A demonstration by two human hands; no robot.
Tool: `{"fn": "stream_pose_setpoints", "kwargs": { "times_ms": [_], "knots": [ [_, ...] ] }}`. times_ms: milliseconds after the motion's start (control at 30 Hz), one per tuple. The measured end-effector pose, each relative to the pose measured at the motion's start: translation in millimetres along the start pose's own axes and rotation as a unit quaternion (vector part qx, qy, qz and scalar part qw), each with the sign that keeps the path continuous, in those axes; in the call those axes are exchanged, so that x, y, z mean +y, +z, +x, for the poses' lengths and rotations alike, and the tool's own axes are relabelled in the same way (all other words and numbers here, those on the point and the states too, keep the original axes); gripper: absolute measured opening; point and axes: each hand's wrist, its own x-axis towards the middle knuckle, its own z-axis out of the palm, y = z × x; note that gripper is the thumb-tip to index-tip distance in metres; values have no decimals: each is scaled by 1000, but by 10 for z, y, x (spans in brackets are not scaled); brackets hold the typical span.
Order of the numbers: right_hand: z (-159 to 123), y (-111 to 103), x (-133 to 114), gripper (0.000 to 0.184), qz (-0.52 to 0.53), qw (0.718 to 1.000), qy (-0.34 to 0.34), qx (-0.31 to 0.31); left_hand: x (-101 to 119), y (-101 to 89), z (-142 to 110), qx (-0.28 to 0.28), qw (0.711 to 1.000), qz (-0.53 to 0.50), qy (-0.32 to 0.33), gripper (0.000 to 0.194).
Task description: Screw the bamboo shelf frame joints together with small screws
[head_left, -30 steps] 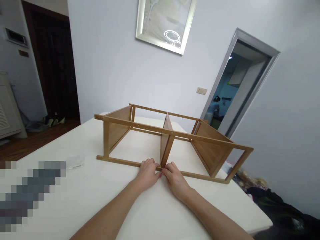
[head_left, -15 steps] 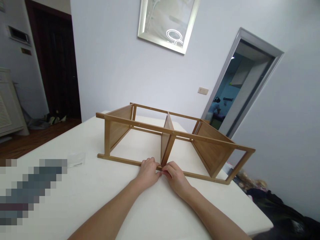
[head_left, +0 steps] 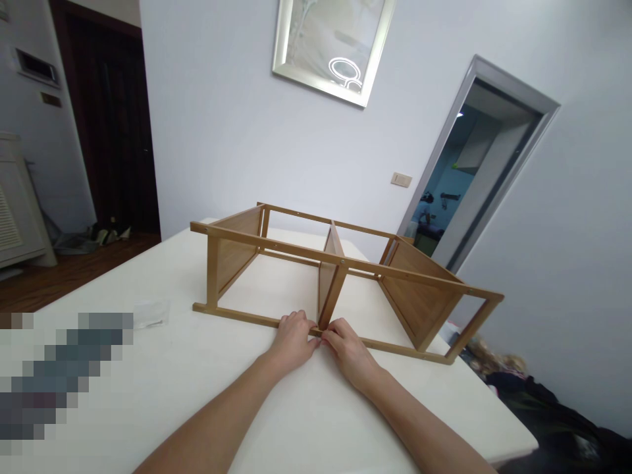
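Note:
A wooden shelf rack (head_left: 340,261) lies on its side on the white table (head_left: 197,388), its three panels standing upright between the long rails. My left hand (head_left: 295,339) is closed around the near lower rail, just left of the middle panel (head_left: 330,280). Right beside it, my right hand (head_left: 348,349) has thumb and fingers pinched at the joint where that panel meets the rail. Whatever small piece sits between the right fingertips is too hidden to name. Both hands nearly touch each other.
A clear plastic bag (head_left: 151,314) with small metal bits lies on the table to the left. Dark clothes and other items (head_left: 548,408) are heaped beyond the right table edge. A doorway (head_left: 444,171) opens behind on the right.
Both hands stay at the same joint, with only a slight shift of the right fingertips. The rack has not moved.

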Motion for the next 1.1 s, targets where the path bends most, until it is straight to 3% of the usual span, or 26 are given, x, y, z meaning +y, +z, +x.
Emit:
{"fn": "stream_pose_setpoints", "kwargs": {
  "times_ms": [533, 1100],
  "knots": [
    [-7, 42, 11, 22, 20, 999, -4, 28, -13, 23, 12, -1, 1000, 7, -2, 27],
    [10, 14, -53, 22, -22, 1000, 10, -10, -9, 29, 1, -3, 1000, 18, 9, 22]
  ]
}}
